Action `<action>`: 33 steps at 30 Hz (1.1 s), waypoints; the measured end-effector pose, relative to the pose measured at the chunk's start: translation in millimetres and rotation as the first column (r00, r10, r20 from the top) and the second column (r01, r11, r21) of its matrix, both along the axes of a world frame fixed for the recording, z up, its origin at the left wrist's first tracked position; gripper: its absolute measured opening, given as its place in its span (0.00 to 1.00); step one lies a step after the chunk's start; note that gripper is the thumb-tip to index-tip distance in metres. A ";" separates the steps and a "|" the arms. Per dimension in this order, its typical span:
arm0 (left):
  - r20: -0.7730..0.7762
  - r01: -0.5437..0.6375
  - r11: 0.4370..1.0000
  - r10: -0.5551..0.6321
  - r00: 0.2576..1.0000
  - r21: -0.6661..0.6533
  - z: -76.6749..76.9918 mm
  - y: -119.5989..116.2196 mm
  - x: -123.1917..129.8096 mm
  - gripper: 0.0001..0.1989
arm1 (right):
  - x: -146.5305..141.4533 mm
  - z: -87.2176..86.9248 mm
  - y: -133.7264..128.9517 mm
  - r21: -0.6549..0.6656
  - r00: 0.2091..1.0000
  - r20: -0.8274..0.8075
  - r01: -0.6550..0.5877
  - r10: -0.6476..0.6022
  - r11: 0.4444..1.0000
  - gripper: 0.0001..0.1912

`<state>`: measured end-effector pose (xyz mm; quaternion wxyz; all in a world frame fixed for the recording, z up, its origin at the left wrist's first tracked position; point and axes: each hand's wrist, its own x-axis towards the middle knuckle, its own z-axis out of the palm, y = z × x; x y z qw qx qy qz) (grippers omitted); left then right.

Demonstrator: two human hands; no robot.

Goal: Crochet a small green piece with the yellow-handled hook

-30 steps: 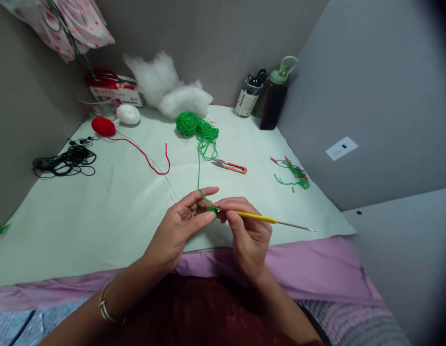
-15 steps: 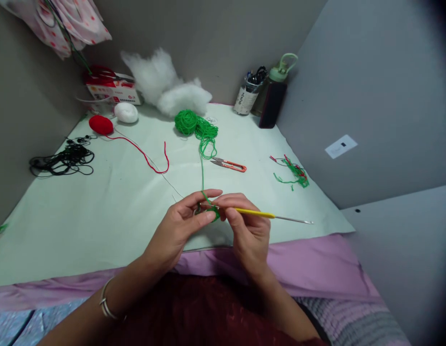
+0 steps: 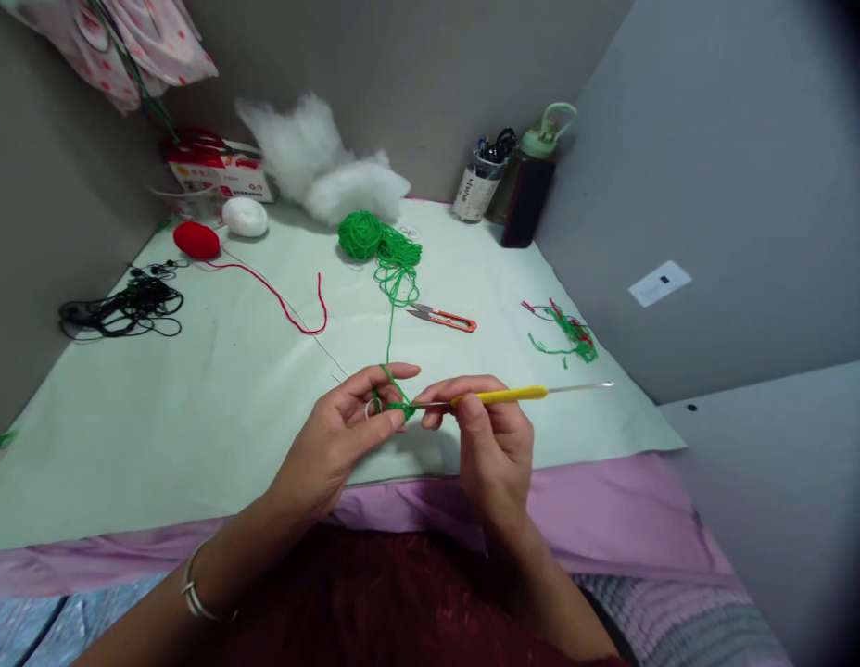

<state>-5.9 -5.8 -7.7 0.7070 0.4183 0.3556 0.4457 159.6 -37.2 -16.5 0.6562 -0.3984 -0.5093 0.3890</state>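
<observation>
My left hand [image 3: 347,431] pinches a small green crochet piece [image 3: 406,410] between thumb and fingers, with green yarn running over its raised index finger. In my right hand [image 3: 496,435] is a crochet hook with a yellow handle [image 3: 513,396], closed on like a pen. The hook's thin metal front end meets the green piece; its tip is hidden there. A second metal end points to the right. From the left hand the strand leads up to a green yarn ball [image 3: 360,235] with loose loops [image 3: 400,264] beside it.
Orange thread snips [image 3: 444,318] lie beyond my hands. Further left are a red yarn ball [image 3: 196,240], a white yarn ball [image 3: 245,218] and tangled black cord [image 3: 128,306]. White stuffing [image 3: 357,190], a pen cup [image 3: 477,185], a bottle [image 3: 539,139] and a phone [image 3: 527,202] stand behind. Yarn scraps [image 3: 573,333] lie right.
My right hand has moved a little to the right, away from the left hand, and the hook lies more level. More of its metal shaft shows. The left hand has shifted slightly left.
</observation>
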 end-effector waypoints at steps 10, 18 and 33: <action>0.140 -0.005 0.991 0.024 0.990 -0.132 -2.5 -5.2 7.2 0.25 | -1.8 -15.9 -7.2 0.529 0.646 0.622 0.072 -0.444 0.845 0.19; 0.181 0.025 0.985 0.007 0.983 -0.174 5.6 1.8 2.7 0.23 | -1.4 -2.2 4.1 0.128 0.997 0.052 0.049 -0.056 0.991 0.09; 0.290 0.073 0.952 0.018 0.957 -0.298 2.1 5.2 7.5 0.15 | -0.2 -7.0 4.4 0.131 0.974 0.109 0.185 -0.199 0.974 0.09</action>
